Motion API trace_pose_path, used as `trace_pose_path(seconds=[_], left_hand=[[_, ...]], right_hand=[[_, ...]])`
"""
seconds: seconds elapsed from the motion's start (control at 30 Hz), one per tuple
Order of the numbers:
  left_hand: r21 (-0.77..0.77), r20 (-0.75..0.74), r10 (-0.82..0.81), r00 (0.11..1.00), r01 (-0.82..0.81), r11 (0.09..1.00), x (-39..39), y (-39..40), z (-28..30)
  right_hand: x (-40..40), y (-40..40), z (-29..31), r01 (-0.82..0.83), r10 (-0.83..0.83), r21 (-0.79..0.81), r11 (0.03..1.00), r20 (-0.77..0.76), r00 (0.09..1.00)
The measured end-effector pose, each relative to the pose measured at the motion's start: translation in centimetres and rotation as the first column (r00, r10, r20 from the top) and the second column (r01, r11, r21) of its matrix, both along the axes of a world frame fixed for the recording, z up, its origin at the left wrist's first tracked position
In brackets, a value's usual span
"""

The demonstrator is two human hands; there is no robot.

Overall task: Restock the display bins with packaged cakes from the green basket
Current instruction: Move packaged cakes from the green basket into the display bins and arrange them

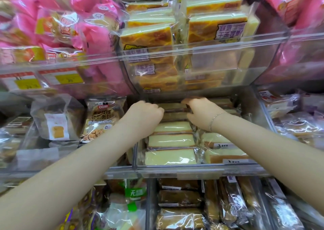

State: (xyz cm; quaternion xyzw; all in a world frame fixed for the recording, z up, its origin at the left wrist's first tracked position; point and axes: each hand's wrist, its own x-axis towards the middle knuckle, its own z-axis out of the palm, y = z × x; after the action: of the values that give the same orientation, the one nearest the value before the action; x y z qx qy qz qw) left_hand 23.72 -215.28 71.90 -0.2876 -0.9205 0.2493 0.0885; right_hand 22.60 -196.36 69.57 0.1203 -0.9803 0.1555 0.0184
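Note:
Both my hands reach into the back of the middle clear display bin [192, 171]. My left hand [144, 113] and my right hand [201, 112] grip the two ends of a wrapped pale cake slice [172, 106] at the rear of the row. In front of it stand several more wrapped slices [171, 140] in a line, with a second column [222, 155] to their right. Most of my fingertips are hidden behind the cake. The green basket is out of view.
The bin above [201, 51] overhangs my hands and is full of glazed cake packs. Pink bread bags [70, 28] fill the upper left, a rye walnut bread bag [100, 119] sits left of my arm, and dark cake packs [180, 198] lie in the lower bins.

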Motion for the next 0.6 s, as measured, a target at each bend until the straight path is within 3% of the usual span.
trace_pose_path(seconds=[0.13,0.27,0.47,0.6], left_hand=[[-0.027,0.067,0.151,0.986,-0.149,0.988,-2.7,1.7,-0.3],[-0.044,0.126,0.265,0.956,-0.262,0.964,-5.3,2.8,-0.5],[-0.002,0.068,0.226,0.972,-0.227,0.974,-5.9,2.7,-1.5],[0.051,0.087,0.218,0.972,-0.223,0.974,-6.5,3.6,-2.0]], right_hand=[[-2.9,-0.6,-0.6,0.054,-0.059,0.077,0.996,0.071,0.996],[-4.5,-0.7,-1.0,0.050,-0.052,0.131,0.990,0.009,0.999],[-5.2,-0.5,-1.6,0.050,-0.050,0.045,0.998,-0.004,0.999],[-5.3,-1.3,-2.1,0.079,-0.073,0.056,0.995,-0.104,0.992]])
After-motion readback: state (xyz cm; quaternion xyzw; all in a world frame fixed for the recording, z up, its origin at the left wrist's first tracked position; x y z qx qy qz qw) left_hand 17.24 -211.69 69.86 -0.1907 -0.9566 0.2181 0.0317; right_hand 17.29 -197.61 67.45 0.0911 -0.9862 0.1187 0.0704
